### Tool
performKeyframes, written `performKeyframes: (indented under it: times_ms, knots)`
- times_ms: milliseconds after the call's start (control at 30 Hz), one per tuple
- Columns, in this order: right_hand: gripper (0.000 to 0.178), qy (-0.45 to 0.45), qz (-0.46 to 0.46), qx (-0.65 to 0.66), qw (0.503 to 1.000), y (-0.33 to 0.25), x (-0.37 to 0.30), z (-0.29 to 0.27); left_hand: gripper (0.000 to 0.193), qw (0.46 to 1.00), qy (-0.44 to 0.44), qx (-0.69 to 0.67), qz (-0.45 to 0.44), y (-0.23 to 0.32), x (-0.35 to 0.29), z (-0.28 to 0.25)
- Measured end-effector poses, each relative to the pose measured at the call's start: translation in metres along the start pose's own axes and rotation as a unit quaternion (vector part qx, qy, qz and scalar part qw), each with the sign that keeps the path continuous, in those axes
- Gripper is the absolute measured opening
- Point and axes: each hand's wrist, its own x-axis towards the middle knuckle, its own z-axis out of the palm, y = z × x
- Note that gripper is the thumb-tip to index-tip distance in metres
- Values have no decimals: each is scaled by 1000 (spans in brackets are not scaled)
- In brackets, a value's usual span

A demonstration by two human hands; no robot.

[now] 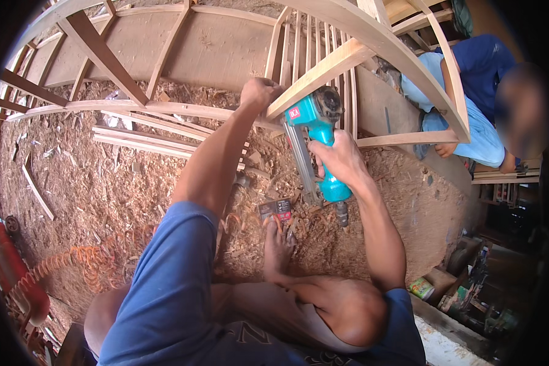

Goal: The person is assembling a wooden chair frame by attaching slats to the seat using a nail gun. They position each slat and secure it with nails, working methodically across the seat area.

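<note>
My right hand (343, 157) is wrapped round the handle of a teal pneumatic nail gun (334, 190). The gun's head is up against a pale wooden crosspiece (323, 72) of a curved wooden frame (402, 55), and its grey magazine (300, 155) slants down on the left. My left hand (261, 93) is closed at the lower end of that crosspiece, where it meets a long curved rail (183, 110); its fingertips are hidden. A metal coupling (342, 213) sticks out below the gun's handle.
Loose wooden strips (146, 137) lie on the shaving-covered ground. A small dark box (276, 210) is by my bare foot (277, 247). An orange coiled hose (91, 262) runs near a red tank (18, 274) on the left. Another person (470, 91) sits at the right, beyond the frame.
</note>
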Motion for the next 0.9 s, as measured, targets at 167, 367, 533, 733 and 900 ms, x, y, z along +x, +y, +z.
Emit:
performKeyframes:
  times_ms: [167, 367, 533, 733, 900]
  knots:
    - [23, 9, 6, 14, 1000, -1, 3, 3, 34, 1000, -3, -12, -4, -1, 2, 0]
    - [21, 1, -1, 14, 1000, 2, 5, 6, 35, 1000, 5, -15, -5, -2, 2, 3]
    - [30, 34, -7, 31, 999, 1, -2, 20, 35, 1000, 5, -4, 19, 0, -1, 1]
    - [31, 51, -3, 31, 998, -5, -7, 25, 36, 1000, 8, 1, 25, -1, -3, 1]
    - [32, 52, 10, 23, 998, -8, -7, 23, 36, 999, 20, 18, 30, -6, 4, 6]
